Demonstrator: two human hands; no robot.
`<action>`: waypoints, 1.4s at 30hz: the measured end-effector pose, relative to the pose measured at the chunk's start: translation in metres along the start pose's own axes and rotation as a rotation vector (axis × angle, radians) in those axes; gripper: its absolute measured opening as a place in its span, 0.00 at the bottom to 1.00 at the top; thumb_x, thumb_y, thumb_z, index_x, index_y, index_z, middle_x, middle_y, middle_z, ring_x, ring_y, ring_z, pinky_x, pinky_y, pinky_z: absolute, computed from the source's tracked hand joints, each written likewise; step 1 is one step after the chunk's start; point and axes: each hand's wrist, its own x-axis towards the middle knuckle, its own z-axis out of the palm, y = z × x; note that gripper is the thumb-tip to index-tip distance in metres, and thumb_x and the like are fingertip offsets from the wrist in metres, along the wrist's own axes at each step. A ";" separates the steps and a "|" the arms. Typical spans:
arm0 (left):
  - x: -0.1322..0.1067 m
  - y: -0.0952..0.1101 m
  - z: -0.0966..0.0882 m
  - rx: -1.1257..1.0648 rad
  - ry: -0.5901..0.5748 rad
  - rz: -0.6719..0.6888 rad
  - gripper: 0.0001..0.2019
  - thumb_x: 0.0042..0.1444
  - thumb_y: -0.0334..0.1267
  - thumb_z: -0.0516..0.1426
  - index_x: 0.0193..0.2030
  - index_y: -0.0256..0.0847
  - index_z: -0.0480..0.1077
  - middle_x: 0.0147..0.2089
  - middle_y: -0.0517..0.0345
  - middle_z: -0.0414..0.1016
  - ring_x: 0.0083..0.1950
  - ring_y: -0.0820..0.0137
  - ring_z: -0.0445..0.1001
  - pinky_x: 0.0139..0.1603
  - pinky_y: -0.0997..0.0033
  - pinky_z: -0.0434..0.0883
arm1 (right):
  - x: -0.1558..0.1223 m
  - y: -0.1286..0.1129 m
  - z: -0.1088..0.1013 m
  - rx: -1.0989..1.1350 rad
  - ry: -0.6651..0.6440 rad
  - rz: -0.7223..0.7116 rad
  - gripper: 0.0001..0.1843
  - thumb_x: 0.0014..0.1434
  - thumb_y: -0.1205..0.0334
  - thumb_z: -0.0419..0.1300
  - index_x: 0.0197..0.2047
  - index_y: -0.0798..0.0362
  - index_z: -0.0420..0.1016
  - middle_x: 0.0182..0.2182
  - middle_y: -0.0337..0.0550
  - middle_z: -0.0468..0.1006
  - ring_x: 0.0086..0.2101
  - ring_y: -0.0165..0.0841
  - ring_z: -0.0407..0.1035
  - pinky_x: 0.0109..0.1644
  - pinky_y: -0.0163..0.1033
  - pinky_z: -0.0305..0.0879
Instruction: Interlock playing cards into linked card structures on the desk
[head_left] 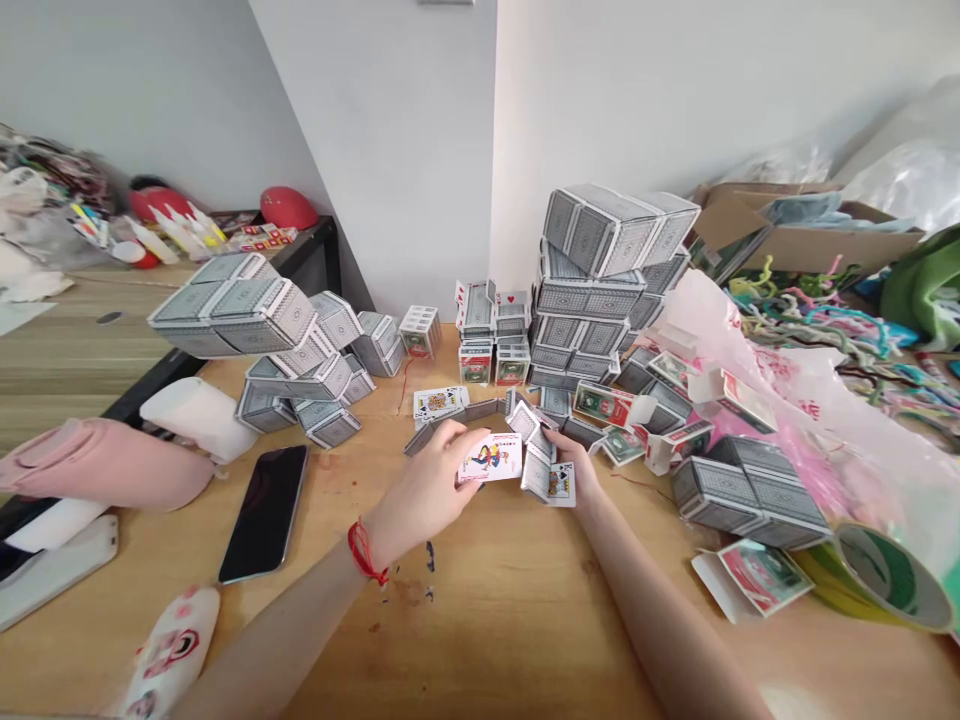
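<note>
My left hand is closed on a face-up playing card with a coloured court figure, pinched at its left edge. My right hand grips a small folded bundle of cards, grey backs and one face showing. The two hands meet at the table's middle, the card against the bundle. A chain of folded grey-backed cards lies just behind them. A red string circles my left wrist.
Stacks of cubes folded from cards stand at the left and at the back right. A black phone lies left. Card boxes, a pink plastic bag, a tape roll and yarn crowd the right.
</note>
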 end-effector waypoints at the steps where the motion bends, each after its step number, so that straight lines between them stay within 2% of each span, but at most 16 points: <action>1: 0.000 0.000 0.000 -0.009 -0.003 -0.006 0.24 0.51 0.30 0.54 0.55 0.48 0.59 0.52 0.54 0.61 0.49 0.65 0.67 0.44 0.65 0.70 | 0.000 0.000 0.000 0.010 0.002 0.000 0.10 0.54 0.66 0.52 0.37 0.56 0.73 0.27 0.43 0.80 0.28 0.35 0.75 0.37 0.38 0.71; 12: -0.001 0.000 -0.005 -0.042 0.009 -0.044 0.21 0.52 0.32 0.53 0.54 0.47 0.60 0.51 0.55 0.62 0.47 0.66 0.68 0.48 0.63 0.69 | -0.001 0.001 0.000 0.011 0.049 -0.037 0.10 0.52 0.67 0.55 0.39 0.54 0.71 0.27 0.39 0.80 0.27 0.33 0.75 0.34 0.37 0.72; 19: -0.002 -0.002 -0.003 -0.045 0.011 -0.035 0.22 0.51 0.31 0.53 0.54 0.47 0.60 0.50 0.55 0.62 0.48 0.66 0.67 0.48 0.63 0.68 | -0.002 0.002 0.005 0.036 0.061 -0.052 0.11 0.51 0.68 0.55 0.40 0.53 0.71 0.28 0.40 0.80 0.28 0.35 0.75 0.37 0.40 0.71; 24: -0.003 -0.002 -0.005 -0.034 0.001 -0.052 0.22 0.51 0.32 0.53 0.54 0.47 0.60 0.50 0.55 0.62 0.47 0.66 0.68 0.47 0.65 0.69 | -0.003 0.002 0.004 -0.025 0.076 -0.080 0.13 0.50 0.67 0.57 0.41 0.52 0.71 0.27 0.39 0.80 0.27 0.35 0.74 0.33 0.39 0.71; 29: -0.005 0.001 -0.003 -0.047 -0.014 -0.049 0.22 0.51 0.30 0.53 0.54 0.48 0.60 0.50 0.55 0.62 0.47 0.67 0.68 0.47 0.66 0.68 | -0.003 0.003 0.006 -0.037 0.036 -0.089 0.13 0.49 0.66 0.58 0.41 0.51 0.70 0.30 0.38 0.80 0.31 0.35 0.75 0.38 0.41 0.70; 36: -0.005 0.002 -0.001 -0.053 -0.133 -0.040 0.23 0.49 0.28 0.52 0.53 0.48 0.62 0.48 0.57 0.62 0.45 0.68 0.68 0.46 0.68 0.67 | 0.005 0.007 0.000 -0.137 0.046 -0.224 0.13 0.46 0.64 0.61 0.39 0.49 0.71 0.28 0.35 0.78 0.28 0.34 0.72 0.32 0.38 0.68; 42: -0.001 0.000 0.006 -0.059 -0.178 -0.028 0.22 0.47 0.27 0.51 0.51 0.46 0.64 0.43 0.56 0.62 0.38 0.70 0.68 0.40 0.71 0.68 | 0.007 0.007 -0.005 -0.195 0.072 -0.224 0.14 0.44 0.63 0.63 0.37 0.49 0.71 0.26 0.34 0.77 0.24 0.32 0.70 0.28 0.35 0.65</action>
